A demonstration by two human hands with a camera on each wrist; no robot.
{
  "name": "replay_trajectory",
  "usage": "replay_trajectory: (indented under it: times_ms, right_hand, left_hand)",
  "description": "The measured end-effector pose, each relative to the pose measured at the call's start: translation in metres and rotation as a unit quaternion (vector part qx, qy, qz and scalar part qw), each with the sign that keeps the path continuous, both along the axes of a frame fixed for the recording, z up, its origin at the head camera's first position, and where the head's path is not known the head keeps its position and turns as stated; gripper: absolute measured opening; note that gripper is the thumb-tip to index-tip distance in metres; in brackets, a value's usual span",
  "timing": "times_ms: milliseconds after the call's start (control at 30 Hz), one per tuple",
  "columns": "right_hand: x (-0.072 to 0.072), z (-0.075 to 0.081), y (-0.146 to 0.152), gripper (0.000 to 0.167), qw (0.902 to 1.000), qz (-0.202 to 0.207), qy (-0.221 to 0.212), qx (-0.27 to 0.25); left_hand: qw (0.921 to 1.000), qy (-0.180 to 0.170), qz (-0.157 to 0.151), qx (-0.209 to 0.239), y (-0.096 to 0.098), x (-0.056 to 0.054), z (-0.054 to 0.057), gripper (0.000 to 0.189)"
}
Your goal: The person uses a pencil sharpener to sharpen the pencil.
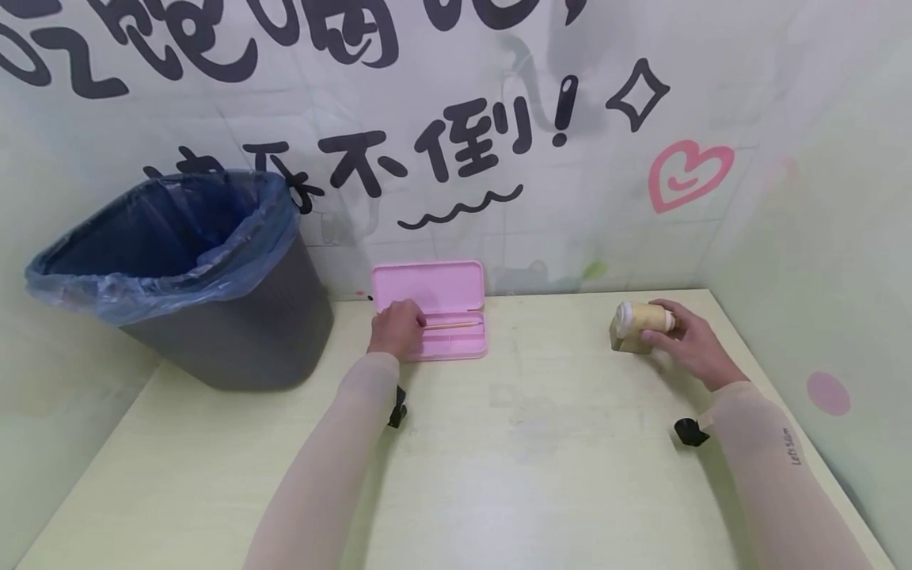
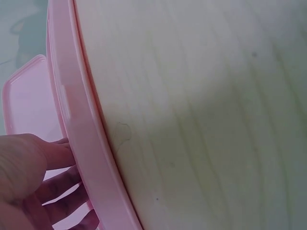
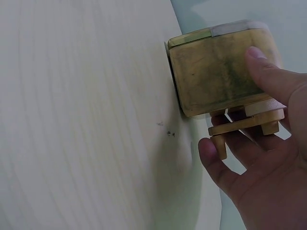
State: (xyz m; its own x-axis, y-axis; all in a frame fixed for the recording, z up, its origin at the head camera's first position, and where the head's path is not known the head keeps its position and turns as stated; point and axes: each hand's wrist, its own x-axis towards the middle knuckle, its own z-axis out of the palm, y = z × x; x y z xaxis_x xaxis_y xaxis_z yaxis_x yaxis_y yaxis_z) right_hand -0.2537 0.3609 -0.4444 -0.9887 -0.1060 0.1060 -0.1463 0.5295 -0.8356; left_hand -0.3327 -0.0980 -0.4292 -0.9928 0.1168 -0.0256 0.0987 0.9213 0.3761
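Note:
A pink pencil case lies with its lid up against the back wall. My left hand reaches into its left part, fingers curled at the left end of a thin pencil. The pencil's other end lies over the case's tray. In the left wrist view, the fingers go down behind the case's front wall, which hides the pencil. At the far right, my right hand holds a yellowish hand-crank pencil sharpener. The thumb presses on its boxy body, and the other fingers curl beside the crank.
A dark grey bin with a blue liner stands at the left, close to the pencil case. Behind the pale table rises a wall with large black lettering; a side wall bounds the table at the right.

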Motion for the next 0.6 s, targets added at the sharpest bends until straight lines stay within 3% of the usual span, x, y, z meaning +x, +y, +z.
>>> replay_trajectory:
  times_ms: [300, 433, 600]
  right_hand:
    - [0.000, 0.000, -0.003, 0.054, 0.9999, -0.002, 0.013, -0.008]
    - [0.001, 0.000, -0.003, 0.053, 0.9999, -0.004, 0.016, -0.005]
    - [0.002, 0.000, -0.005, 0.053, 0.9999, -0.008, 0.012, 0.004]
  left_hand:
    - [0.9993, 0.019, -0.024, 0.023, -0.010, 0.001, -0.004, 0.017]
    - [0.9976, 0.030, -0.043, 0.044, -0.016, 0.003, -0.006, 0.017]
    - [0.9944, 0.032, -0.043, 0.090, -0.022, 0.006, -0.007, 0.017]
